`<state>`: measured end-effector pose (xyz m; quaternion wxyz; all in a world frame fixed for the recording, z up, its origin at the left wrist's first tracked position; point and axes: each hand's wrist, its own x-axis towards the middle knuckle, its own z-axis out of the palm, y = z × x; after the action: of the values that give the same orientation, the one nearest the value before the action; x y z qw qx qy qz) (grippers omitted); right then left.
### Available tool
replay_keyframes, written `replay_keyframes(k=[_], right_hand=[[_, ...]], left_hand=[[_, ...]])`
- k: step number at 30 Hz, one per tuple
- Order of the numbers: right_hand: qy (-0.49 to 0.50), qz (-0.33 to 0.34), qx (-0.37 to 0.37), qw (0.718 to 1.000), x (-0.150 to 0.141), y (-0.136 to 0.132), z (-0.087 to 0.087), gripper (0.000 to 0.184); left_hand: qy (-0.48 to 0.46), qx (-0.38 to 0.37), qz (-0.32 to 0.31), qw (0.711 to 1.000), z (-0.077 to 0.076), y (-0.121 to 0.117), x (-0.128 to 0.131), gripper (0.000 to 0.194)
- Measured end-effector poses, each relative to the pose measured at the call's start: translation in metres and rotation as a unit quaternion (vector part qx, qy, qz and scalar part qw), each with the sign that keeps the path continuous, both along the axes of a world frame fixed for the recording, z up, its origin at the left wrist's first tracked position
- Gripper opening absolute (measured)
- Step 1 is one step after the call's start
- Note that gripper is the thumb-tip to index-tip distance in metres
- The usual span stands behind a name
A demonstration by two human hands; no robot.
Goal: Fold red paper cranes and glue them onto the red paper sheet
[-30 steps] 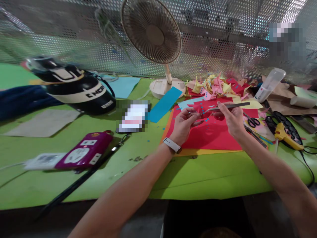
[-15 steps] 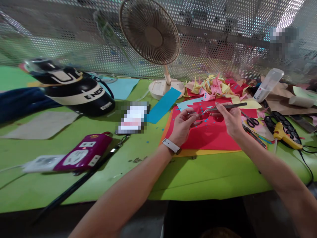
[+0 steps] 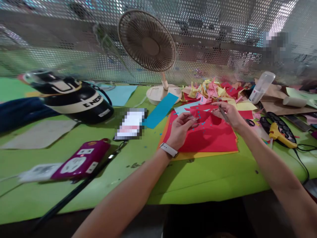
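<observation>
My left hand (image 3: 180, 128) pinches a small folded red paper piece (image 3: 201, 114) above a red paper sheet (image 3: 210, 138) lying on the green table (image 3: 193, 178). A white watch sits on that wrist. My right hand (image 3: 229, 114) is closed round thin metal tweezers (image 3: 223, 114), whose tip is near the red piece. Small blue dots are scattered on the red sheet.
A desk fan (image 3: 148, 43) stands behind, with a blue paper strip (image 3: 160, 109) at its base. A helmet (image 3: 74, 97) and a magenta power strip (image 3: 79, 160) lie left. A paper-scrap pile (image 3: 210, 91), glue bottle (image 3: 261, 87), scissors (image 3: 250, 122) and yellow glue gun (image 3: 279, 135) are to the right.
The tweezers have swung from lying level, pointing right, to angled down inside my right hand. Both hands stay over the red sheet; the view has tilted slightly.
</observation>
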<state>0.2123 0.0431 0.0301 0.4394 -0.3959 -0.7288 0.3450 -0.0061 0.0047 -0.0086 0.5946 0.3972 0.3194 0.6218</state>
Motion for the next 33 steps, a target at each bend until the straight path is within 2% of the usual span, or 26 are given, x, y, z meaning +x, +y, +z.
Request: replay_keyframes(k=[11, 20, 22, 25, 27, 30, 33], right_hand=[[0.007, 0.01, 0.002, 1.0, -0.014, -0.008, -0.001, 0.05], [0.049, -0.034, 0.011, 0.998, -0.033, -0.025, -0.006, 0.036], [0.062, -0.043, 0.004, 0.997, -0.032, -0.024, -0.006, 0.037], [0.091, -0.057, -0.002, 0.994, -0.03, -0.02, -0.005, 0.041], [0.109, -0.065, -0.004, 0.992, -0.03, -0.019, -0.003, 0.041], [0.117, -0.078, -0.011, 0.99, -0.03, -0.02, 0.0, 0.039], [0.117, -0.08, -0.004, 0.99, -0.03, -0.022, 0.003, 0.038]], left_hand=[[-0.027, -0.023, 0.017, 0.999, -0.004, 0.002, 0.003, 0.05], [-0.003, 0.01, 0.027, 1.0, -0.001, 0.0, 0.003, 0.041], [-0.001, 0.012, 0.007, 1.0, 0.0, -0.002, 0.004, 0.045], [0.006, -0.012, -0.058, 0.998, -0.001, -0.004, 0.005, 0.054], [0.037, -0.026, -0.09, 0.995, -0.002, -0.005, 0.005, 0.051], [0.101, -0.026, -0.108, 0.989, 0.0, -0.007, 0.005, 0.043], [0.128, -0.019, -0.103, 0.986, 0.004, -0.011, 0.006, 0.047]])
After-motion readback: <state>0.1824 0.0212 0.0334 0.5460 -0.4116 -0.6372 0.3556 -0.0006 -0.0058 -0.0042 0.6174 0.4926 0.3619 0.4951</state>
